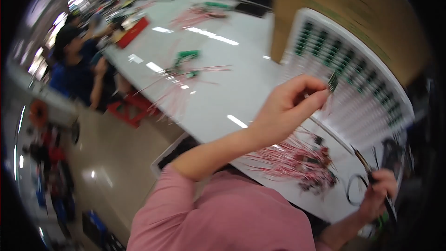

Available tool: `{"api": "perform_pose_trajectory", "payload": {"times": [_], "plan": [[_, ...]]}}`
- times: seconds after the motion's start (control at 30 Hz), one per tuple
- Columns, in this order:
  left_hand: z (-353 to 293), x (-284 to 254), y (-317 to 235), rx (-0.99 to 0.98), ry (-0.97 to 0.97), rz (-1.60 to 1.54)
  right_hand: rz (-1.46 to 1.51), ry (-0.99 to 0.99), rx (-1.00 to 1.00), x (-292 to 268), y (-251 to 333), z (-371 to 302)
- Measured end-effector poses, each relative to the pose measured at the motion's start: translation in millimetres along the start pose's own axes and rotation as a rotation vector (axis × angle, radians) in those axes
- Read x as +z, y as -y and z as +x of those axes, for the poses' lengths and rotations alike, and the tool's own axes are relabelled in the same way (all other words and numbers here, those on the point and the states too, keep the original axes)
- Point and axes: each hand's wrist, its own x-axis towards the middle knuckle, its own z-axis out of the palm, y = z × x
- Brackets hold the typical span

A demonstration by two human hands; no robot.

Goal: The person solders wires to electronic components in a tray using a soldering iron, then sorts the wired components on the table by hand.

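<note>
My left hand (pixel 288 104) is raised over the near edge of a white tray, pinching a small green circuit board (pixel 332 82) between thumb and fingertips. The white tray (pixel 410 111) holds rows of similar green boards and leans up on its far side. At the lower right, my right hand (pixel 378 195) is wrapped round a soldering iron (pixel 364 161), its tip pointing up and left toward the tray. Between my hands, a heap of red and pale wires (pixel 297 160) with small dark parts lies on the table.
A large cardboard box (pixel 357 14) stands behind the tray. Farther left on the white table (pixel 241 72) lie green boards (pixel 188 55) with pink wires. A black cable (pixel 355 190) loops near my right hand. Another person (pixel 79 65) sits at the table's left side, near a red stool (pixel 127 111).
</note>
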Motion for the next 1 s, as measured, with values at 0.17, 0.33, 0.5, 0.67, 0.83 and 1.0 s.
{"api": "perform_pose_trajectory", "payload": {"times": [0.17,0.33,0.5,0.67,0.83,1.0], "plan": [[28.5,1.1,2.6,-0.082,0.091,0.176,-0.043,-0.029,-0.001,17.7,18.3,17.6],[20.0,34.5,-4.7,0.087,0.585,0.129,-0.126,-0.029,0.057,-4.9,29.0,9.5],[10.3,41.5,-12.5,0.130,0.815,0.082,-0.270,-0.021,0.028,-12.2,31.5,12.6],[8.6,58.2,-5.5,-0.285,0.588,-0.072,-0.232,0.001,0.102,-6.2,25.4,17.2],[2.0,73.9,-5.6,-0.382,0.481,-0.091,-0.180,0.137,0.140,6.9,35.7,30.5],[0.7,67.6,-14.7,-0.367,0.599,-0.191,-0.206,0.140,0.177,9.0,40.0,41.4]]}}
